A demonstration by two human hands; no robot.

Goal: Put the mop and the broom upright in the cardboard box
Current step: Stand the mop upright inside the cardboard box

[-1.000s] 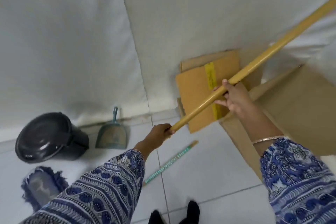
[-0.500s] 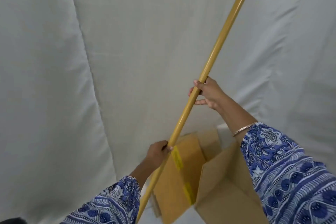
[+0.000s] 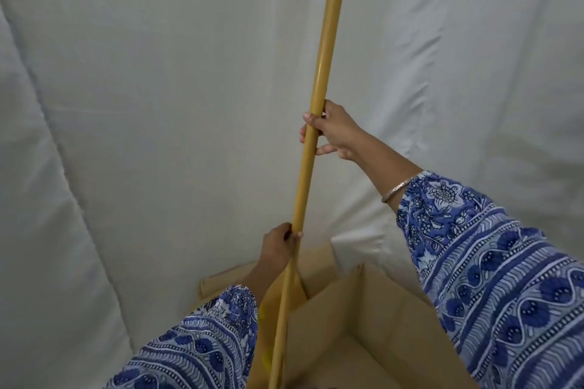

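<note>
Gripping the yellow wooden handle [image 3: 319, 79] with both fists wrapped shut, right hand [image 3: 331, 132] high, left hand [image 3: 279, 246] low, we hold its long axis nearly vertical over the open cardboard box [image 3: 363, 325], its lower end out of view below.

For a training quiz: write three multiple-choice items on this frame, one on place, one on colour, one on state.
1. Where on the pole is the right hand?
A. above the left hand
B. below it
C. off the pole

2. What colour is the pole?
A. red
B. yellow-tan
C. black

3. How does the pole stand?
A. flat on the floor
B. level at chest height
C. nearly upright over the cardboard box

Key: 1 A, the right hand grips higher up; 2 B, the shaft is yellow-tan; 3 C, it runs up steeply from the open box.
</note>
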